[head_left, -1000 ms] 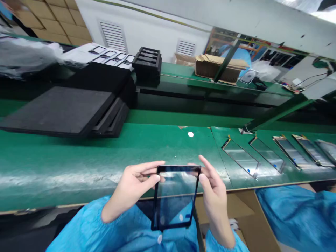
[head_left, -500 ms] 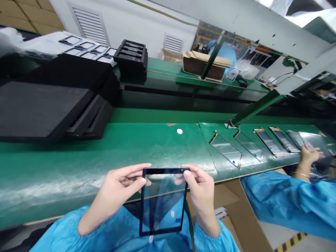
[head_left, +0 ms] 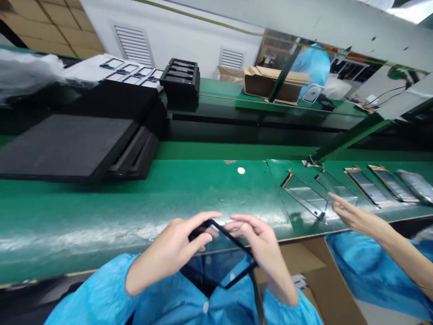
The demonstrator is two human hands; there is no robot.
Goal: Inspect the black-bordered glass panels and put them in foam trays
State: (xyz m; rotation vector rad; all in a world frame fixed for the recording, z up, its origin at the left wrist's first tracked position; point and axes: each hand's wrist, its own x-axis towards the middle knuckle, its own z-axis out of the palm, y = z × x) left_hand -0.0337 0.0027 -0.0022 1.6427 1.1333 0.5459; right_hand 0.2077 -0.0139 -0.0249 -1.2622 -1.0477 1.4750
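Note:
A clear glass panel with a black border point(head_left: 237, 279) is held low in front of my body, turned cornerwise and tilted. My left hand point(head_left: 179, 246) pinches its upper left corner between thumb and fingers. At the panel's right edge is my right hand point(head_left: 259, 246), its fingers loosely bent and apart; whether they touch the border is hard to make out. Through the glass shows my blue smock.
Black foam trays point(head_left: 67, 144) are stacked at left on the green bench point(head_left: 189, 189). Several panels, including a clear one point(head_left: 304, 198), lie at right. A co-worker's hand point(head_left: 355, 219) reaches over them. An open cardboard box point(head_left: 334, 275) stands below the bench edge.
The panel has turned from upright to cornerwise and tilted flatter. My right hand has shifted off its upper right corner. The co-worker's hand moved left over the panels. The view shifted slightly left.

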